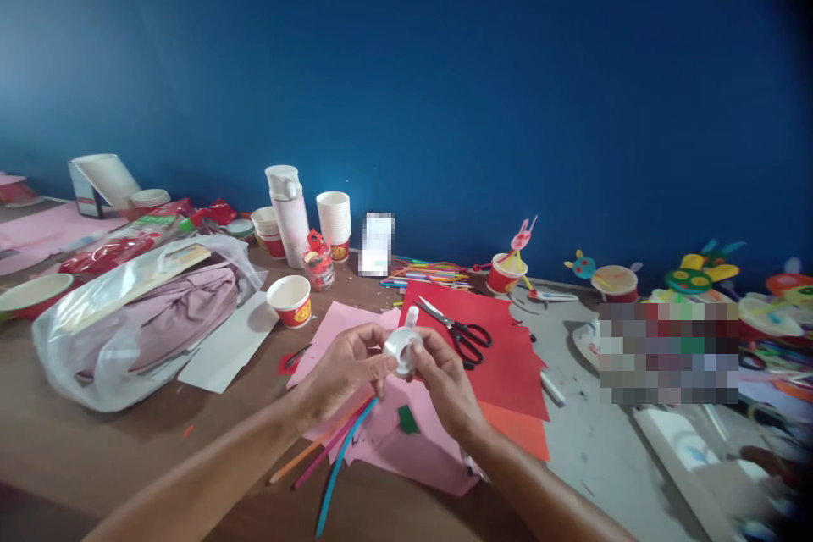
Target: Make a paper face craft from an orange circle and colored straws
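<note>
clock positions are read from the white ring-shaped roll (394, 342) as the dial centre, with twelve pointing away from the person; the roll is positioned between both hands, its round face turned largely towards the viewer, no clear long axis; the left hand (349, 364) grips the rim at nine o'clock, thumb and fingertips pinched on it, and the right hand (448, 381) grips it at four o'clock likewise, so neither is nearer; the roll appears raised over a pink sheet (428, 440) on the brown table (76, 457); three craft stems (346, 449) lie towards seven o'clock, and whether the left fingers also hold them cannot be told; black-handled scissors (467, 343) rest on a red sheet (508, 373) at two o'clock, a paper bowl (289, 305) stands at ten, and a blue wall (406, 85) closes off twelve
</note>
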`<action>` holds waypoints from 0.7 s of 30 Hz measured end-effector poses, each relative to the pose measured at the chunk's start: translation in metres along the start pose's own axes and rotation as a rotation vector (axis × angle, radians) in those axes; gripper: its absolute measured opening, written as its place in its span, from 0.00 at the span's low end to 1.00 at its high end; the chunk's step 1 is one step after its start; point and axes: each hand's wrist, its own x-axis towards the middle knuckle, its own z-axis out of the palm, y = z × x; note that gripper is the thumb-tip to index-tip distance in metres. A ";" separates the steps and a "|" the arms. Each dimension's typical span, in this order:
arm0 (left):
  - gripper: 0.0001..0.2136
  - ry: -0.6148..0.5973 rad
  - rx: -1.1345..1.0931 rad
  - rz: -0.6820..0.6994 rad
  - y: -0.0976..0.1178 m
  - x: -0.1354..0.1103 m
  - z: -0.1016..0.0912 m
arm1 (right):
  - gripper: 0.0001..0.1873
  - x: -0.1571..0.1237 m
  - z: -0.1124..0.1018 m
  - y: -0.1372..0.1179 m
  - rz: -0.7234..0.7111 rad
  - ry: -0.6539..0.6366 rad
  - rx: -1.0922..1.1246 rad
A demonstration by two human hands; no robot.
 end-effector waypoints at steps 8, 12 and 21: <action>0.08 -0.009 -0.346 -0.139 -0.021 0.001 -0.001 | 0.12 0.004 -0.008 0.011 0.061 0.020 0.016; 0.07 0.064 -0.440 -0.193 -0.031 0.000 -0.003 | 0.13 0.003 -0.004 0.013 0.076 0.032 -0.017; 0.07 0.022 -0.425 -0.155 -0.028 0.000 -0.002 | 0.13 0.005 -0.002 0.018 0.125 0.050 0.032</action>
